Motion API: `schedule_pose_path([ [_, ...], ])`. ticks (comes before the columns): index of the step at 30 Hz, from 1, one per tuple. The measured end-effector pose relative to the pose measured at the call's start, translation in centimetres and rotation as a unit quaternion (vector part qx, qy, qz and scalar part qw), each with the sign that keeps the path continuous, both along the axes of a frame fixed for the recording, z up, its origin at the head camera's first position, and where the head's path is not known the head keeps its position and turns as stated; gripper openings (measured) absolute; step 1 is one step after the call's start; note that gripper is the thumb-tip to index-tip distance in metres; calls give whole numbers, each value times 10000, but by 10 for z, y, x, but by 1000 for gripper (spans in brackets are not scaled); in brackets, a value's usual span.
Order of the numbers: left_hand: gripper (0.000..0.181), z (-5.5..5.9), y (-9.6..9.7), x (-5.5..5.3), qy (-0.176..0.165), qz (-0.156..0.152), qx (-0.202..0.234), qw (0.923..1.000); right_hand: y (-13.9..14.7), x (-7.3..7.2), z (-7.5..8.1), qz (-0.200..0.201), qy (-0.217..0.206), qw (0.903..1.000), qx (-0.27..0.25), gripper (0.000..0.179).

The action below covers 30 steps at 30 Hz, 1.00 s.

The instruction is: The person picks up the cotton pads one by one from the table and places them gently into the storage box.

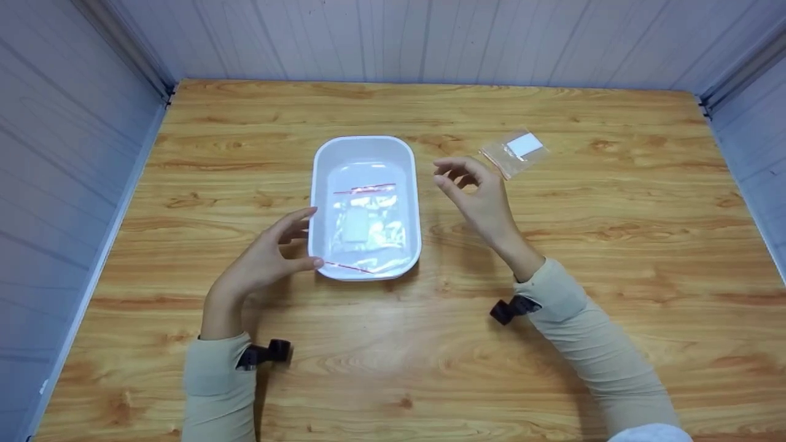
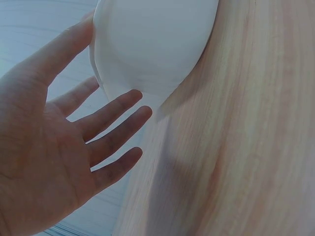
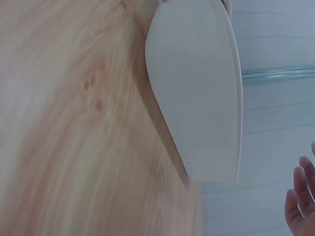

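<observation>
A white plastic basin (image 1: pixel 316 166) stands on the table, in front of and between the hands. My left hand (image 1: pixel 261 258) is at its left side, fingers spread, with thumb and fingertips touching the rim; the left wrist view also shows this hand (image 2: pixel 54 132) against the basin's wall (image 2: pixel 152 44). In the basin lie clear zip bags (image 1: pixel 384 212) with red seal lines and a white rectangular piece; how many bags overlap is unclear. My right hand (image 1: pixel 482 199) hovers right of the basin, fingers loosely bent and holding nothing. Just beyond it lies another clear zip bag (image 1: pixel 513 153) with a white rectangle inside.
The wood-grain table (image 1: pixel 393 356) is bounded by pale panel walls (image 1: pixel 393 40) at the back and both sides. A small black wrist camera (image 1: pixel 264 353) sits on the left sleeve, and another wrist camera (image 1: pixel 513 309) on the right one.
</observation>
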<state>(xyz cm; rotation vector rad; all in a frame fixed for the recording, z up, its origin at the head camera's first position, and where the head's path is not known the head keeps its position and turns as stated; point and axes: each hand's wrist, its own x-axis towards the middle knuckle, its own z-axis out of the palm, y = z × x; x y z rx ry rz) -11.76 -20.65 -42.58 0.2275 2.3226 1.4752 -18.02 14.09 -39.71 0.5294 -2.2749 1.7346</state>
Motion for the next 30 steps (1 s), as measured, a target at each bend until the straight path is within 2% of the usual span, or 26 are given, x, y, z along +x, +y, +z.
schedule_pose_path([
  [4, 87, -1, 0, 0, -37, 26, -22, 10000, 6, 0, 4, -2, 81, 9999, 60, 22],
  [11, 87, -2, 0, -1, 110, -65, 120, 9998, 12, 11, 28, -43, 161, 9998, 127, 20],
  [18, 86, -3, -1, -1, 166, -80, 178, 9997, 22, 7, 28, -41, 344, 9992, 192, 18],
  [30, 86, -3, -1, -1, 76, -59, 125, 9999, 38, -3, 25, -199, 86, 9986, 487, 20],
])
